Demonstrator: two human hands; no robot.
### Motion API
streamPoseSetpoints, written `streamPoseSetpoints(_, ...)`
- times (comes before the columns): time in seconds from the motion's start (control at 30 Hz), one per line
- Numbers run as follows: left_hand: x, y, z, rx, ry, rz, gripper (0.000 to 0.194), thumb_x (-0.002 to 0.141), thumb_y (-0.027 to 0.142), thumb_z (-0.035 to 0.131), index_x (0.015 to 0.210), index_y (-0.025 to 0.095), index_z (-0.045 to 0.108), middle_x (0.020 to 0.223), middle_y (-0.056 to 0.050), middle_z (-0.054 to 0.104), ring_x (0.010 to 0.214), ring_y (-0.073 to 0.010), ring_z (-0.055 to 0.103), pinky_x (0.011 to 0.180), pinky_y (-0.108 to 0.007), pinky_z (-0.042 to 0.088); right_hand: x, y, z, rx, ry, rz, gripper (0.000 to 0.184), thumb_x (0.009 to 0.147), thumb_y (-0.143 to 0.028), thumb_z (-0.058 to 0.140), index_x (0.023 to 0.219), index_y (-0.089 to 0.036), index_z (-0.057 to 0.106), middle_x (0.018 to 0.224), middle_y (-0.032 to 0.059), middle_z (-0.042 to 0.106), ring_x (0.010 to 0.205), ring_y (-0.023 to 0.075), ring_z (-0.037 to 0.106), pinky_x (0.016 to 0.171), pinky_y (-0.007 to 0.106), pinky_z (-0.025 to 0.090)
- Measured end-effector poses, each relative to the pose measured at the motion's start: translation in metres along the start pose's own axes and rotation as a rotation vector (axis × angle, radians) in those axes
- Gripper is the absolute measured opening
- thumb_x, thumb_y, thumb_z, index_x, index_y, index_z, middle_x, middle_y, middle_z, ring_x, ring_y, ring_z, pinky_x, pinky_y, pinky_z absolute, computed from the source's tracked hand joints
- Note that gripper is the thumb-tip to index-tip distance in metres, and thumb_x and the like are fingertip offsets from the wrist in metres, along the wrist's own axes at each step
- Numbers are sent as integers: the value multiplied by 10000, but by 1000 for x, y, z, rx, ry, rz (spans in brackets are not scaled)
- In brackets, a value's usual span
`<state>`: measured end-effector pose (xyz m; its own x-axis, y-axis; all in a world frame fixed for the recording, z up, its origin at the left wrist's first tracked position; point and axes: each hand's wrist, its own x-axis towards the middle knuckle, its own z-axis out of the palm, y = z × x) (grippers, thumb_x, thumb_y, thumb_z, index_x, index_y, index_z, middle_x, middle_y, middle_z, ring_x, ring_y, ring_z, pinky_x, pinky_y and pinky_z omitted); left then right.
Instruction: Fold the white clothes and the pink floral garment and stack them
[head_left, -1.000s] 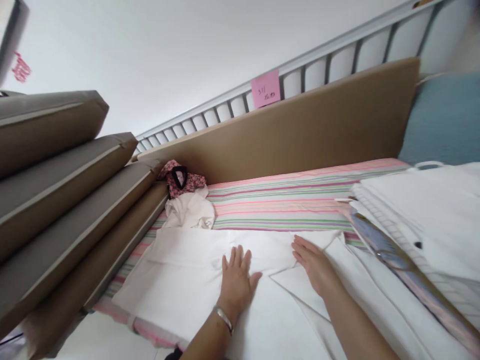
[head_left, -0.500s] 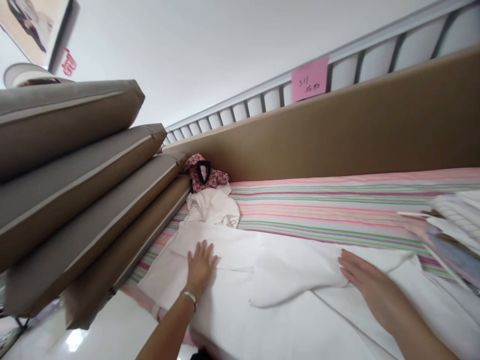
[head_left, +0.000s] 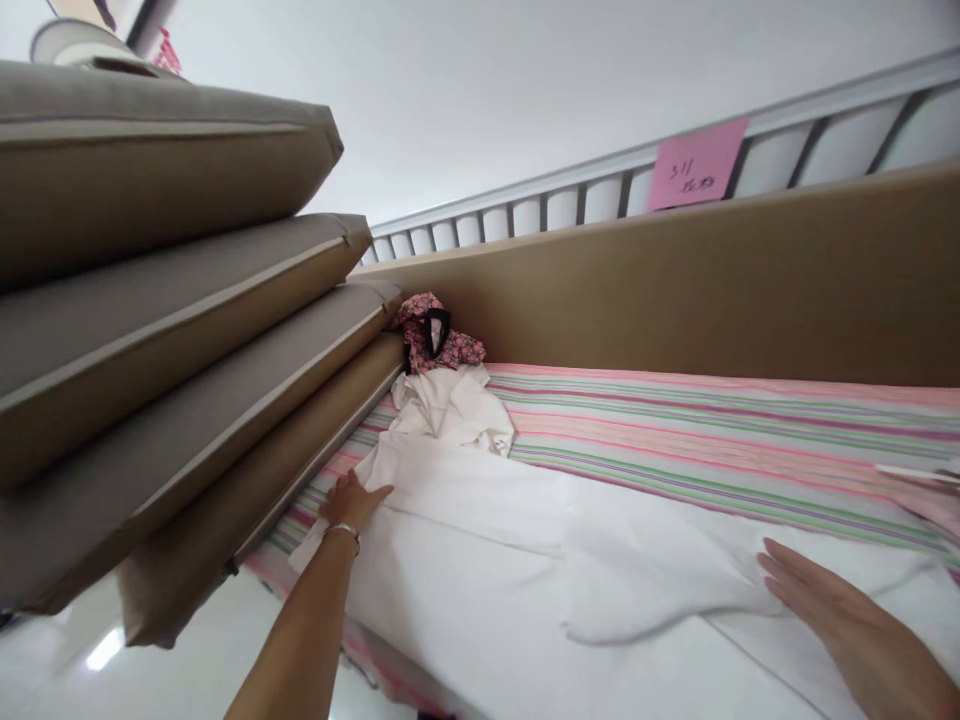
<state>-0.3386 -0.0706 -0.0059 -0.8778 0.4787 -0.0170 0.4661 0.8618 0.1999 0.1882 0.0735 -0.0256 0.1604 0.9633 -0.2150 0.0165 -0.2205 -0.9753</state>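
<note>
A white garment [head_left: 480,580] is spread on a striped sheet, with one part folded over another and a loose flap edge near its middle. My left hand [head_left: 351,505] rests at its far left edge, thumb stretched out to the right and fingers apart over the border; a bracelet circles that wrist. On the right side my right hand [head_left: 832,600] lies on the cloth, fingers straight and side by side. Just beyond the garment is a crumpled white piece of clothing [head_left: 457,405], touching a pink floral garment with black trim [head_left: 439,335].
Thick grey-and-brown cushions [head_left: 187,330] are stacked on the left. A brown padded panel [head_left: 675,290] runs along the back beneath a grey rail with a pink note [head_left: 697,165]. The striped sheet [head_left: 675,420] shows behind the garment. Blurred items reach in at the right edge.
My left hand has slid left from the top of the garment to its edge. The right hand stays on the cloth. The view has shifted, moving the surroundings right in the picture.
</note>
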Motion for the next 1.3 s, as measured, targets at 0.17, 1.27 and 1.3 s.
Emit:
streamPoseSetpoints(0.17,17,-5,-14,-4,-76,9,902,487,706,601,1154,108,502,1258,-243,516,1168,-411,462,914,-560,375,-57,-43,42,37,-111,-37,428,529,-482,710,937,-365,650,1243,69,580,1219,298,463,1079,476,305)
streamPoseSetpoints(1.27,30,-20,-9,-92,-287,176,701,595,761,461,906,160,643,1019,-193,674,930,-371,626,705,-408,456,-93,8,370,287,-458,-40,831,772,-616,483,1421,-137,280,1499,69,241,1373,181,219,1122,291,174)
streamPoseSetpoints(1.3,30,-20,-9,-91,-290,176,704,594,764,461,900,158,643,1018,-195,673,929,-371,626,707,-408,455,-95,8,370,268,-456,-54,811,782,-601,475,1418,-133,287,1496,72,250,1371,177,225,1121,289,177)
